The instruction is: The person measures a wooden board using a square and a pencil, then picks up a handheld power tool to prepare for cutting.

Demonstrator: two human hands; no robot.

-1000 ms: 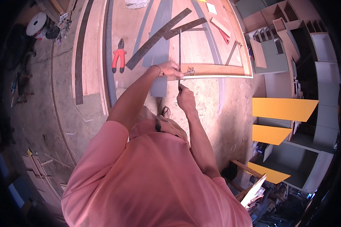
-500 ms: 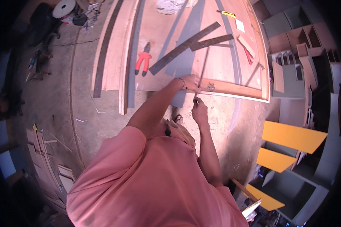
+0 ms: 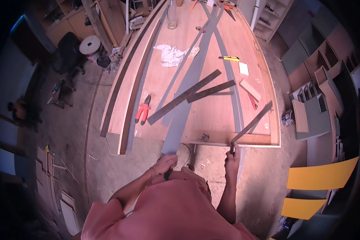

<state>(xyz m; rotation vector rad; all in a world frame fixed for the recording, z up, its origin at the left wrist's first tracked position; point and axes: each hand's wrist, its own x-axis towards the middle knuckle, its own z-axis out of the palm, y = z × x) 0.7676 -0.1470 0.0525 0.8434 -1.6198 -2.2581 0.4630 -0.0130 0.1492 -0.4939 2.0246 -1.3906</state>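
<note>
Wooden table [image 3: 212, 120] littered with strips; left hand [image 3: 165, 163] grasps a grey strip [image 3: 180, 124], right hand [image 3: 232, 158] grasps a dark strip [image 3: 252, 123]; cabinets [image 3: 316, 108] at three o'clock

Looking straight down on a long plywood workbench [image 3: 212, 116], strewn with grey laminate strips. The left hand [image 3: 166, 163] grips the near end of a wide grey strip [image 3: 184, 116] that runs away up the bench, with a small dark tool held in the same fist. The right hand [image 3: 232, 159] pinches the lower end of a narrow dark strip [image 3: 252, 123], angled up to the right off the bench's front edge. Red-handled pliers [image 3: 142, 110] lie left of the wide strip, a white rag [image 3: 173, 55] farther up, a yellow utility knife [image 3: 229, 59] to the right. Grey cabinet boxes [image 3: 314, 114] and yellow panels [image 3: 322, 179] sit on the floor at right
</note>
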